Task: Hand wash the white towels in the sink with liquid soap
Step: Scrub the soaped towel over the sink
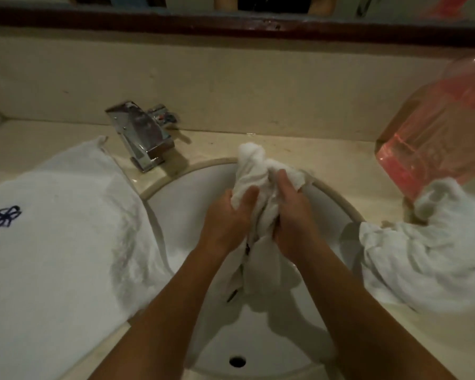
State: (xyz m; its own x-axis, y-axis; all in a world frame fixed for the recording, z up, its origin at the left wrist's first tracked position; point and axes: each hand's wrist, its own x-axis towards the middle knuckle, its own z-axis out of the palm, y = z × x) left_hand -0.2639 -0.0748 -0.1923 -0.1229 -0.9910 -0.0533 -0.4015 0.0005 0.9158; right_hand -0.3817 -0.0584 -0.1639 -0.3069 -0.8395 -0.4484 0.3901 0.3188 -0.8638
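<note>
Left hand (pixel 228 215) and right hand (pixel 294 215) clutch twisted towel (pixel 251 163) above sink (pixel 181 198); folded towel (pixel 61 229), pink bottle (pixel 433 127) flank.

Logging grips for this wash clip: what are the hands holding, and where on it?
Both the left hand and right hand grip a bunched white towel around its middle, over the sink.

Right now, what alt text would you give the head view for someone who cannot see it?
The left hand and right hand grip a bunched white towel over the sink basin. A flat towel with a blue emblem lies left of it, a crumpled towel right beside a pink bottle; a chrome faucet stands behind.
</note>
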